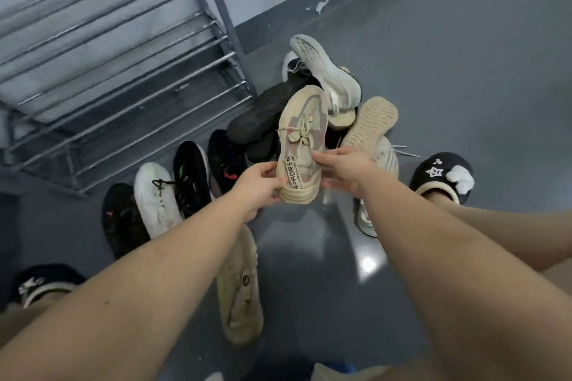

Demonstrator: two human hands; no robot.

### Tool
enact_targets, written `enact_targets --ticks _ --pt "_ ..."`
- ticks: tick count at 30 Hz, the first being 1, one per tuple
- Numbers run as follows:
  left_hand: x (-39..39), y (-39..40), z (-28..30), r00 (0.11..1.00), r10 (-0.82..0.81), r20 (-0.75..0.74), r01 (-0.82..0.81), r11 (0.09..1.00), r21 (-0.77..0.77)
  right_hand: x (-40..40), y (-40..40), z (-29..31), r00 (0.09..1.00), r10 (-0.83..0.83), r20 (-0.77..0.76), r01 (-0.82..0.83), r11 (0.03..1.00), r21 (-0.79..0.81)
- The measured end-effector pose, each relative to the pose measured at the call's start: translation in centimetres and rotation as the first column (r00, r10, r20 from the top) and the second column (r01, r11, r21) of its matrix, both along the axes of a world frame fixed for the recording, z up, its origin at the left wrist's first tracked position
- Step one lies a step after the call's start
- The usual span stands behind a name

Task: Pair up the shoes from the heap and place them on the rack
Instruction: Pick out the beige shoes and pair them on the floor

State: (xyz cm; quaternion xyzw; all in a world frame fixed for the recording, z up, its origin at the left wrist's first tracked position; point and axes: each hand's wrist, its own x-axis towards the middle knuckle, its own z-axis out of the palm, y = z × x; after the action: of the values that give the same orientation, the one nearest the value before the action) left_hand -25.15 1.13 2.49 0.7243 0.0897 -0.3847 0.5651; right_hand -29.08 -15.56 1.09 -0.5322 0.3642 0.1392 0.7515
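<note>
Both hands hold one beige sneaker (302, 145) in the air above the grey floor (448, 77), toe pointing far, heel near; the left hand (259, 184) grips its heel side from the left, fingers curled round the sole edge; the right hand (345, 168) pinches the collar on the right with thumb and fingers pressed together. Just beyond lies the heap (312, 96) of shoes, some sole-up, black, white and beige mixed; to the left of it a row of black sneakers and a white sneaker (156, 195) lies side by side on the floor. A second beige sneaker (240, 288) lies near, between the forearms. The metal rack (117, 49) stands far left against the wall, its bars bare. A black slipper (442, 178) shows on the right.
</note>
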Motion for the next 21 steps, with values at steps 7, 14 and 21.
enact_targets --ticks 7,14,21 --pt "-3.4 11.3 1.1 0.983 0.152 -0.1 -0.156 0.987 -0.03 -0.1 9.6 1.1 0.946 0.325 -0.016 -0.325 0.945 -0.047" --pt "-5.5 18.2 1.2 0.973 0.1 -0.207 -0.118 0.99 -0.077 -1.3 14.4 2.3 0.834 0.545 -0.089 -0.552 0.821 -0.147" --pt "-6.4 17.8 -0.8 0.99 -0.038 -0.134 0.036 0.999 -0.02 -2.5 15.3 3.0 0.809 0.562 -0.171 -0.586 0.793 -0.167"
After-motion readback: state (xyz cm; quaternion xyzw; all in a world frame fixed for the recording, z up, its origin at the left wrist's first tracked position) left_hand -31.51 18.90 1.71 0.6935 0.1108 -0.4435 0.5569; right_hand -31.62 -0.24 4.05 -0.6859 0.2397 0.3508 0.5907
